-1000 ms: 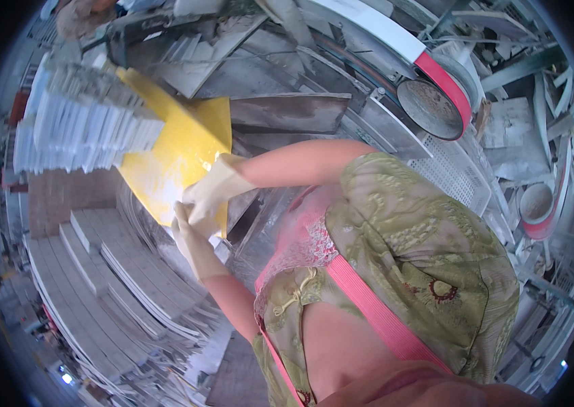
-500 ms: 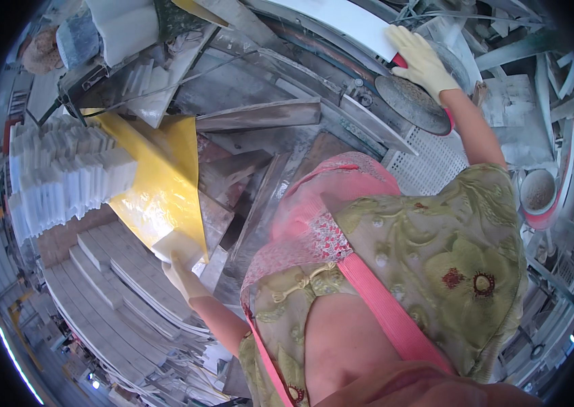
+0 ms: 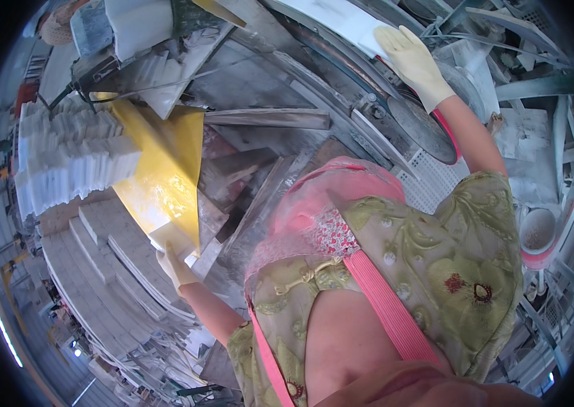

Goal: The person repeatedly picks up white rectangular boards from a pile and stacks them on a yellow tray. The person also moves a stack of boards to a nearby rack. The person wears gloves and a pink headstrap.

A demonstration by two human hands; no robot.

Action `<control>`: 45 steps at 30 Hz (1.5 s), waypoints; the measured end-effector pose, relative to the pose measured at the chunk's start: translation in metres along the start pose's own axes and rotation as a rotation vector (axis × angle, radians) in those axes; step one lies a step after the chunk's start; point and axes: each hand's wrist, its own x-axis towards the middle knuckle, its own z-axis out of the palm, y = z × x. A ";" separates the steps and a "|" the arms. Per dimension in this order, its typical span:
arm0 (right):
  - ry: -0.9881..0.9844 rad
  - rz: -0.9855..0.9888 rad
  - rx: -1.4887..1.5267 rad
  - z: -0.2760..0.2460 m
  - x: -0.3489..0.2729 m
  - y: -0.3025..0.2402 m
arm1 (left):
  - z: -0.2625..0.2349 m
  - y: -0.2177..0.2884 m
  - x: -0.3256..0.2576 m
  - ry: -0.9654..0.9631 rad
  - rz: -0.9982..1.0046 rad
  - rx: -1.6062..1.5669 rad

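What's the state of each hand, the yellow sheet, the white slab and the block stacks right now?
Left hand: gloved, gripping the lower end of a white block.
Right hand: gloved, open, palm flat on the white slab.
Yellow sheet: draped, glossy, lying over the white block.
White slab: lying on the machine, under the right hand.
Block stacks: piled in rows, untouched.
Round disc: partly hidden by the right forearm; cannot tell if spinning.

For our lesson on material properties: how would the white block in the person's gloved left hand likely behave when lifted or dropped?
The white block looks stiff: its edges stay straight in the left hand. It is probably heavy for its size, since it resembles cut stone like the stacked slabs nearby. Its sharp corners might chip if dropped, and its flat faces make rolling unlikely.
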 end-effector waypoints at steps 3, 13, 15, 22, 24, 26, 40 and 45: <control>-0.058 -0.018 -0.011 0.012 0.017 -0.007 | 0.001 0.000 -0.001 0.022 0.009 0.015; -0.077 -0.105 -0.027 0.029 0.051 -0.001 | -0.013 0.008 -0.006 -0.230 0.010 -0.065; 0.024 -0.185 0.137 0.018 0.056 0.013 | -0.029 0.013 -0.004 -0.334 -0.189 -0.417; -0.299 0.203 0.390 -0.030 0.128 -0.007 | -0.034 -0.004 0.014 -0.125 0.160 0.450; -0.224 0.209 0.744 -0.045 0.142 -0.067 | -0.031 -0.006 0.015 -0.076 0.217 0.444; -0.233 0.180 0.986 -0.055 0.149 -0.165 | -0.027 -0.001 0.018 -0.015 0.269 0.432; -0.522 -0.153 1.716 -0.112 0.119 -0.566 | 0.004 0.006 0.070 -0.298 -0.190 -0.357; -0.253 -0.613 1.560 -0.092 0.124 -0.489 | 0.027 0.021 0.030 -0.021 0.092 0.106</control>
